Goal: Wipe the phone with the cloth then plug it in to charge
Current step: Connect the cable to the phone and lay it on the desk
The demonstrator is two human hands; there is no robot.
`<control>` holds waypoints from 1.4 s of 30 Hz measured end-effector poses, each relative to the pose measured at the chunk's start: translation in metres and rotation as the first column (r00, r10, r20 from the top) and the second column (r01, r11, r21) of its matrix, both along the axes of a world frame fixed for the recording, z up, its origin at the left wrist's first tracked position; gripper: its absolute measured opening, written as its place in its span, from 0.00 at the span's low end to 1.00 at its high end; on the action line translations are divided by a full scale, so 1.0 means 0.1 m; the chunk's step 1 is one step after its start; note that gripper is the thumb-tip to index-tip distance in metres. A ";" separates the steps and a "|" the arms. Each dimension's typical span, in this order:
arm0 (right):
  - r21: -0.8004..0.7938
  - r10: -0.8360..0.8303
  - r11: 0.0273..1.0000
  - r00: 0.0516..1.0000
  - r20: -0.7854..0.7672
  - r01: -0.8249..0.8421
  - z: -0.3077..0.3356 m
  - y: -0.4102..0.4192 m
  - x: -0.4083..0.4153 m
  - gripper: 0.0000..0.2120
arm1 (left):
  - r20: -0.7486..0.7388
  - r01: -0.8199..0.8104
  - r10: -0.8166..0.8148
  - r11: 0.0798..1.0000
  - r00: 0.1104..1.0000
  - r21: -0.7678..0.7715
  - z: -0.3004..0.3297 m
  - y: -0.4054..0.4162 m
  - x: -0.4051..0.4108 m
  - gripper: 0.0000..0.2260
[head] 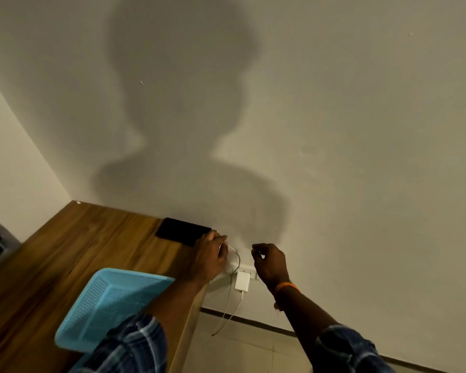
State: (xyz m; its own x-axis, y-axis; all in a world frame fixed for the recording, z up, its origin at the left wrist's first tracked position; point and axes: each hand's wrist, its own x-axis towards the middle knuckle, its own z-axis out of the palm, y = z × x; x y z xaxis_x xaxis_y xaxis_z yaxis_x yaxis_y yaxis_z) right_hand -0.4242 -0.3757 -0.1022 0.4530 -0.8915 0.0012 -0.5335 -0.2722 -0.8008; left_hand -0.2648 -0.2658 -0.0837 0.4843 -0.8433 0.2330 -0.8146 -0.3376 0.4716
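A black phone [180, 231] lies flat on the wooden table [65, 254], at its far edge against the wall. My left hand [210, 254] rests at the phone's right end and pinches the tip of a white charging cable [236, 258]. The cable loops down to a white charger [242, 281] plugged into a wall socket beside the table. My right hand [269, 262] hovers next to the wall just right of the cable, fingers curled loosely and holding nothing. No cloth is visible.
A light blue plastic basket [111, 305] sits on the table near its right edge, under my left forearm. The table's right edge drops to a tiled floor [248, 351]. The plain wall carries my shadow.
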 end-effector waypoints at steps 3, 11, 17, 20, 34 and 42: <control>0.042 -0.029 0.999 1.000 -0.010 0.029 -0.18 0.04 -0.23 0.12 | 0.107 0.040 -0.045 0.998 0.993 0.053 -0.24 0.03 -0.21 0.17; 0.138 -0.083 0.986 0.994 -0.065 0.091 -0.84 0.12 -0.64 0.12 | -0.073 0.084 -0.073 0.985 0.995 0.150 -1.04 -0.01 -0.62 0.16; 0.196 -0.110 0.972 0.990 -0.086 0.125 -1.39 0.11 -0.64 0.12 | -0.166 0.046 -0.017 0.984 0.986 0.173 -1.68 -0.08 -0.69 0.19; 0.226 -0.101 0.967 0.991 -0.089 0.119 -1.61 0.08 -0.52 0.13 | -0.143 0.010 0.012 0.988 0.990 0.151 -1.95 -0.16 -0.66 0.18; 0.343 -0.066 0.934 0.991 -0.113 0.101 -2.40 -0.04 -0.16 0.16 | -0.014 0.001 0.001 0.987 1.000 0.158 -2.78 -0.34 -0.57 0.14; 0.477 -0.144 0.866 0.988 -0.053 0.152 -2.34 -0.17 0.02 0.13 | -0.055 -0.009 0.018 0.988 0.998 0.151 -2.71 -0.36 -0.60 0.14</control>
